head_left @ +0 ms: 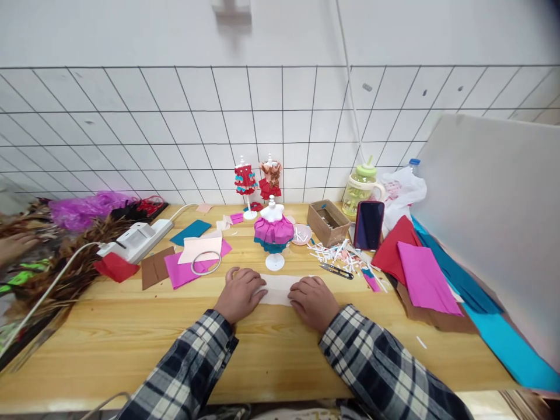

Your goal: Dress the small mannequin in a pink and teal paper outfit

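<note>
Nearest the camera, checked cuffs lead down over bare tabletop, and here is the action: the left hand and right hand set on either end of a pale strip, which lies flat between them. Fingers curl over both ends; whether the thumbs pinch or merely press, one cannot tell. Good handling here calls for matched, light pressure and both ends level (thin stuff like this probably creases easily), with any smoothing worked outward from the middle. Just beyond the right hand lie snips, best kept clear of the strip, with white scraps behind them. Straight past the grip stands a small form in a magenta top; farther still, two dressed forms stand near the tiles.
</note>
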{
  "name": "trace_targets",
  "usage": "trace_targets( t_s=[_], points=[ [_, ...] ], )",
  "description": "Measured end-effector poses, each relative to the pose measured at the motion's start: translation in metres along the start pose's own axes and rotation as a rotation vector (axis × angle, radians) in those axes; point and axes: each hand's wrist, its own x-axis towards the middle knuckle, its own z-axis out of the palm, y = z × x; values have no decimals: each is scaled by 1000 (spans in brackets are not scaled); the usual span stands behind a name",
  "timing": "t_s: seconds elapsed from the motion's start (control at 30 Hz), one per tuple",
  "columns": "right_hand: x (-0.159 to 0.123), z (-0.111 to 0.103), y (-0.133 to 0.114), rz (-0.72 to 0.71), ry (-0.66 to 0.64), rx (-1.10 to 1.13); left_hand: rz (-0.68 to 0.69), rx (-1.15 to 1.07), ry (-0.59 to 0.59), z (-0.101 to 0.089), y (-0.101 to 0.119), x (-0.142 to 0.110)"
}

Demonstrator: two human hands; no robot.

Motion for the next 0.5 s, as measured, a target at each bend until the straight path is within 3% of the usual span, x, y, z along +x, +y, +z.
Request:
trace_targets(
  t_s=[0.17,0.3,0.5],
  points=[
    [-2,4,3,-41,49,69,-338,141,216,-21,-48,-17],
    [-2,5,5,-20,97,84,-539,274,206,-32,-87,-41],
    [2,3,1,-28,-122,30,-524,274,132,-27,-96,-47]
  ],
)
